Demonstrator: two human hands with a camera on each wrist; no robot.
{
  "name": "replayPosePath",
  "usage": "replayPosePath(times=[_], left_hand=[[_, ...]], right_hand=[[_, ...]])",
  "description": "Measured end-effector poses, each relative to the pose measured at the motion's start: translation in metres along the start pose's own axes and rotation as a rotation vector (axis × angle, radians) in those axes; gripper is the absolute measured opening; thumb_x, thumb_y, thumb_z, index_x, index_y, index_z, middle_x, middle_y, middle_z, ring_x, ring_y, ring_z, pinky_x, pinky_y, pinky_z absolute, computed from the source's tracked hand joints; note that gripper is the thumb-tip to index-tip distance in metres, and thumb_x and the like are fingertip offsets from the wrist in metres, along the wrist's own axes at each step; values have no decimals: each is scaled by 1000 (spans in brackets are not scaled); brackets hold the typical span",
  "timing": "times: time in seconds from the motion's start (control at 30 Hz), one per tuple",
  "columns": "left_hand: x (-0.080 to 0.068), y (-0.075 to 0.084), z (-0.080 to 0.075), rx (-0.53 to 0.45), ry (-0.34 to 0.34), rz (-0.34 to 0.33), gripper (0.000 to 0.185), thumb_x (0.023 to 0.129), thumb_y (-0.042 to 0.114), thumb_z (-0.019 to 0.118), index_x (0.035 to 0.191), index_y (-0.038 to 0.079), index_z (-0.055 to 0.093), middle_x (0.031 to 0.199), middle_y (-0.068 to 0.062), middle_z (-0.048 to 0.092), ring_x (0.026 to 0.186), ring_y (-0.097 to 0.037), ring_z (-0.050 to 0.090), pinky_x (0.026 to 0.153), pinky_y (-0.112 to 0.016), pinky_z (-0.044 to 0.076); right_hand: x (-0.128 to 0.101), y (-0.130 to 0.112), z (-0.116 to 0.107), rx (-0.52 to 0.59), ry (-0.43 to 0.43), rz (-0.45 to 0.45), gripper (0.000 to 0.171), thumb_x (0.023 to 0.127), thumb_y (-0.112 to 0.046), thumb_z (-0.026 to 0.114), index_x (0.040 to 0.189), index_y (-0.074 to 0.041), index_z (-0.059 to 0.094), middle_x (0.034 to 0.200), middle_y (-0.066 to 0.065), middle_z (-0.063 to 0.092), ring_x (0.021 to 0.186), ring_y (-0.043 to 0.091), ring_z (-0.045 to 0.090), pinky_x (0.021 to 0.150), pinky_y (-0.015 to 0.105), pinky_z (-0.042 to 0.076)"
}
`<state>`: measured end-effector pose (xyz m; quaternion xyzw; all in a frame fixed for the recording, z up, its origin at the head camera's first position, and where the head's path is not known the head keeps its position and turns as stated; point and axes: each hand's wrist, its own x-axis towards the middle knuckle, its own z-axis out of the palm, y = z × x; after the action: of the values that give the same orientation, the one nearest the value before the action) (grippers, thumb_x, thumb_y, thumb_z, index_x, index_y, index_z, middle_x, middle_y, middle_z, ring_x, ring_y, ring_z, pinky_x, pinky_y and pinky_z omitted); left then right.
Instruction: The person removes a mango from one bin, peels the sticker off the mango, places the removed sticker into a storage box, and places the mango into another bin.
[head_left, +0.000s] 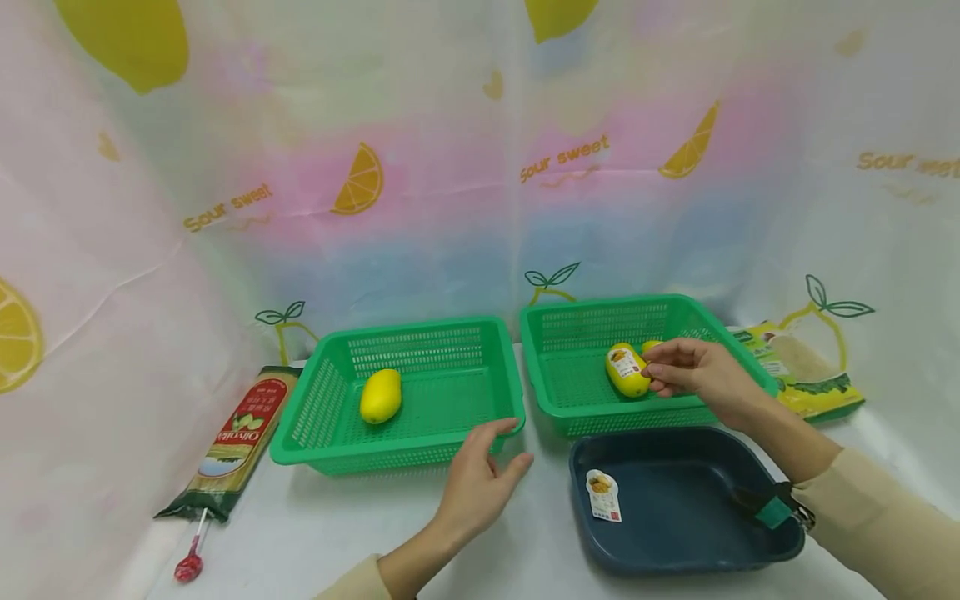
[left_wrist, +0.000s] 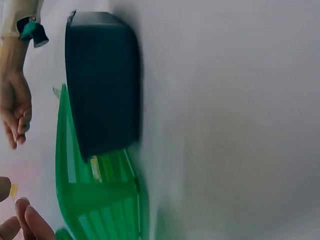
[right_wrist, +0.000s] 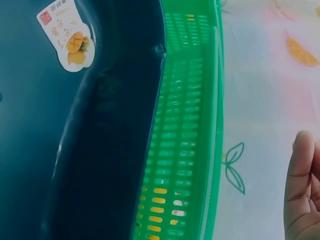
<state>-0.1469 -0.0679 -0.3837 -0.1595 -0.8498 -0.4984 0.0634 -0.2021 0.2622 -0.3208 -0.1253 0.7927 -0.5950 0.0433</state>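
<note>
My left hand (head_left: 476, 483) is beside the front right corner of the left green basket (head_left: 360, 454), thumb and fingers apart and holding nothing. A yellow mango-like fruit (head_left: 381, 396) lies in that basket. My right hand (head_left: 690, 371) is over the right green basket (head_left: 551, 354), fingers loosely bent, with no held thing showing. Its fingertips are right at a yellow fruit bearing a white label (head_left: 627, 369). Another yellow fruit (head_left: 651, 344) is partly hidden behind that hand. A similar mango-picture label (head_left: 603, 496) lies in the dark blue basin (head_left: 675, 558) below my right forearm.
An olive-labelled packet (head_left: 240, 433) lies left of the baskets, with a red lollipop (head_left: 189, 567) in front of it. Behind the right basket's right side lies a yellow packet (head_left: 813, 375). A lemon-print curtain (head_left: 450, 250) hangs behind everything.
</note>
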Motion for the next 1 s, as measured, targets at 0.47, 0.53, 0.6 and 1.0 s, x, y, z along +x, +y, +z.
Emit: replayPosePath(times=[0.47,0.53,0.6,1.0], left_hand=[[41,26,73,-34,14,-180,70,90,36,71,147,11,40,162,-25,9,137,-51,39,104,-62,41],[47,23,78,-30,32,-185,71,90,39,69,148,11,39,163,-24,6,138,-51,37,105,-62,41],[53,20,82,-21,40,-184,72,91,42,68,149,11,38,163,-25,5,140,-51,35,106,-62,40],[73,7,96,-62,78,-179,86,88,50,68,155,14,27,165,-20,-4,145,-48,27,106,-63,39]], right_hand=[[12,0,-12,-31,44,30,38,102,-16,53,133,5,46,98,-12,70,88,6,70,78,23,58],[16,-1,-13,-51,49,40,41,102,-16,52,135,8,44,98,-12,69,89,5,69,80,23,58],[20,-1,-15,-79,52,49,41,103,-15,51,135,9,43,98,-13,68,89,5,68,81,23,57],[55,-12,-29,-230,51,145,44,104,-21,49,140,3,43,117,9,64,90,5,64,85,28,55]])
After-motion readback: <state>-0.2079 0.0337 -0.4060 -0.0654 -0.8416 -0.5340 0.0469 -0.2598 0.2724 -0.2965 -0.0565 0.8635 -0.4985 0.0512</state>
